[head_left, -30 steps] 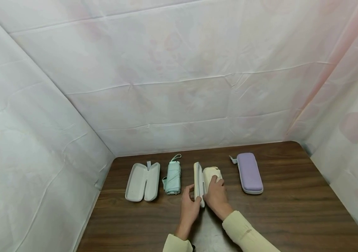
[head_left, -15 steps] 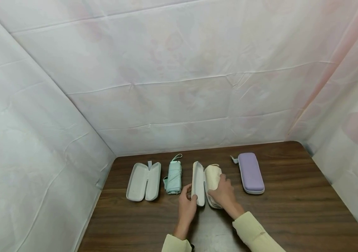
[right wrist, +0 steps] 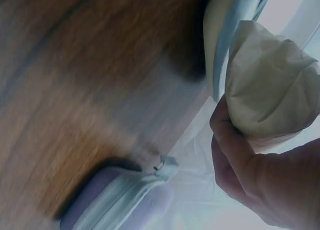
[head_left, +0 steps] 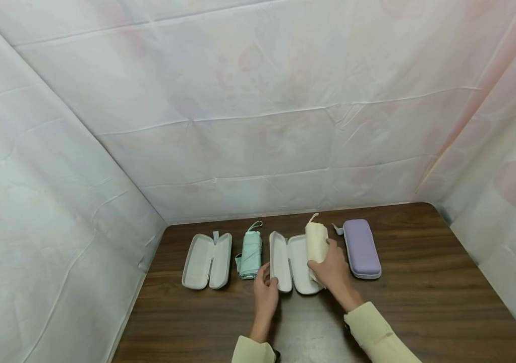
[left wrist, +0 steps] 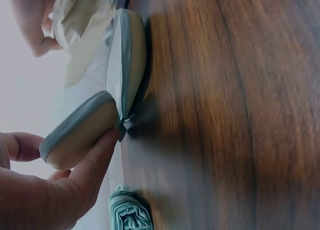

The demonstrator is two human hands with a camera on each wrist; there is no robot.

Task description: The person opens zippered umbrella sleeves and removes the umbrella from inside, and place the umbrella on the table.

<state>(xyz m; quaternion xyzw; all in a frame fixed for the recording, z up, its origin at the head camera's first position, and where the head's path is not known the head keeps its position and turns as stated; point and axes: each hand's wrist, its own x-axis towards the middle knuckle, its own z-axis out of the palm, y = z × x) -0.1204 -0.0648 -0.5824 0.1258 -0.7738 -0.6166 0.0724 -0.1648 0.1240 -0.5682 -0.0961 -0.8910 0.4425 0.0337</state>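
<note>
A cream-coloured case lies unfolded on the table, its pale inside point(head_left: 300, 262) facing up. My left hand point(head_left: 265, 297) grips the case's left half point(head_left: 280, 262); the left wrist view shows thumb and fingers around that tilted half point(left wrist: 82, 132). In my right hand point(head_left: 334, 269) is a cream folded umbrella point(head_left: 316, 242) with a strap loop at its top, held over the right edge of the case. The right wrist view shows my fingers point(right wrist: 232, 140) curled against the umbrella's bundled cloth point(right wrist: 272, 82).
Left of the case lies a mint folded umbrella point(head_left: 251, 254), and beyond it another unfolded case with a whitish inside point(head_left: 197, 262). A closed purple case point(head_left: 361, 248) lies to the right of my right hand. Pale printed sheets point(head_left: 258, 151) hang around the dark wooden table point(head_left: 421, 302).
My right hand has lifted the cream umbrella out of the case and moved it right. The case has spread wider, its left half shifting left with my left hand.
</note>
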